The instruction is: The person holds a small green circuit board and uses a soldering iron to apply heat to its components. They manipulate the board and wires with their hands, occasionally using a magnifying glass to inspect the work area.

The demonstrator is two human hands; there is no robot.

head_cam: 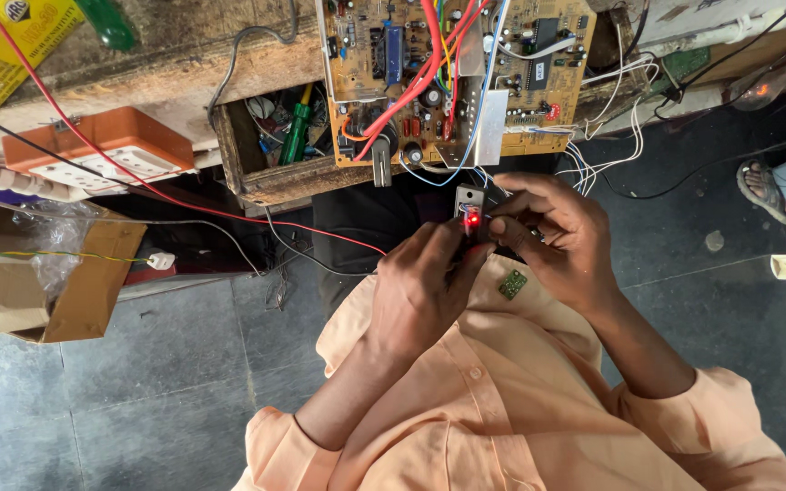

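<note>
Both hands, left hand (420,291) and right hand (548,241), pinch a small module (470,211) (red light glowing) between fingertips; it looks light, stiff, fragile, best gripped by its edges.

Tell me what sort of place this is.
Likely an electronics repair workshop: a bare circuit board with loose wires lies on a rough wooden bench, and a green screwdriver sits in its open compartment.

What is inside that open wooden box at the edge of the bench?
Inside the wooden box a green-handled screwdriver leans among tangled wires. The big circuit board covers the box's right part, so whatever lies there is hidden.
</note>
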